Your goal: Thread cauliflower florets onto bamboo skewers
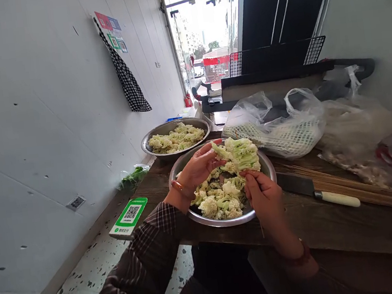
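Note:
Above a steel bowl of cauliflower florets, both hands are raised close together. My right hand is closed around a thin wooden skewer; its lower end shows below the hand, and the stretch inside the fist is hidden. Pale green-white cauliflower pieces sit on the skewer just above my right fingers. With thumb and fingers, my left hand pinches a small cauliflower floret at the left side of the skewered pieces. Whether that floret is on the skewer, I cannot tell.
A second bowl of cauliflower stands behind on the left. To the right lie a cleaver with a pale handle and a bundle of skewers. Plastic bags line the back. A QR-code sign is at the table's left edge.

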Available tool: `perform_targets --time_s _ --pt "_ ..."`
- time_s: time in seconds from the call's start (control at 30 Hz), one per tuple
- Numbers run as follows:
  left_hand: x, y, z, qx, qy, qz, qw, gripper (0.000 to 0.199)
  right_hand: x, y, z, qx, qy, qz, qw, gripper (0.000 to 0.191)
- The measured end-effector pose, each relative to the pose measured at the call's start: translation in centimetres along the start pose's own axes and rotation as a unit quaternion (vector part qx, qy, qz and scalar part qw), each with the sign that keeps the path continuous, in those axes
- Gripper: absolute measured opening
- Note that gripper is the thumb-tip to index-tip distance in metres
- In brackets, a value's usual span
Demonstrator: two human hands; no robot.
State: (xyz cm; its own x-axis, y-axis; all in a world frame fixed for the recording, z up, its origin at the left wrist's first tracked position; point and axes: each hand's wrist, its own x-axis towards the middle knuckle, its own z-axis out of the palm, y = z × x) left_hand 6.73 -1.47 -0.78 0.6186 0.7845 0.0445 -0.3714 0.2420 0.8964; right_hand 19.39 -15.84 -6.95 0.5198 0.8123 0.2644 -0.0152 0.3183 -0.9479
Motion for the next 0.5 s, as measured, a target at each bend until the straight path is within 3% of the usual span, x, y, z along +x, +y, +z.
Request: perform_targets --time_s 0.5 --pt "-0.6 -0.9 -1.0 -0.017 0.083 0.037 0.996 0.008 -0.2 -0.4 0.1 -0.022 0.012 0.01 1.0 0.035"
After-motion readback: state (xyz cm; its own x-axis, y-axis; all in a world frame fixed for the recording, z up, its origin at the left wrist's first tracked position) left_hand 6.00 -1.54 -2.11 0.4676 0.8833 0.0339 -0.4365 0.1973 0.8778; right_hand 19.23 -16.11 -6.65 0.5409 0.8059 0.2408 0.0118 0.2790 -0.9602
